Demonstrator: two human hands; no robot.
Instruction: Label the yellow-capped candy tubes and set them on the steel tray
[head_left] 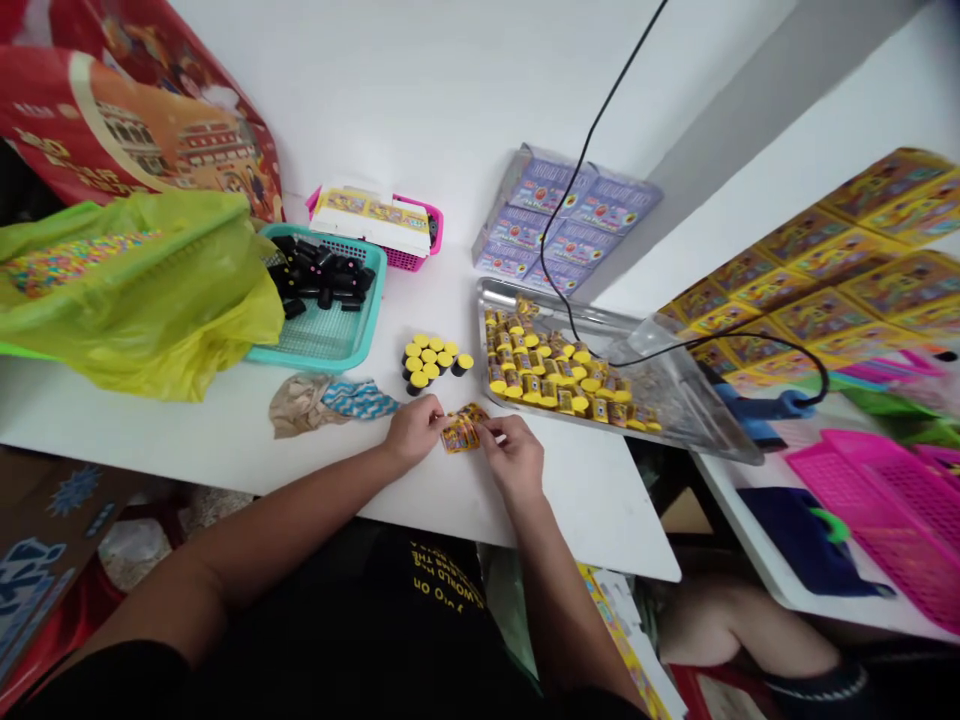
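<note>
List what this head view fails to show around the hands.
- Small printed packet, between the left hand and right hand: the fingers cover part of it, and its print is too small to read.
- Pink basket: a printed box hides its inside.
- Yellow plastic bag: the film blurs its colourful contents.

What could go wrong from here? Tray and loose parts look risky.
The left hand and right hand work small foil packets beside loose yellow-capped cylinders, which a knock might topple. The black cable lies across the steel tray, which seems to overhang the table edge; a snag might drag it off.
</note>
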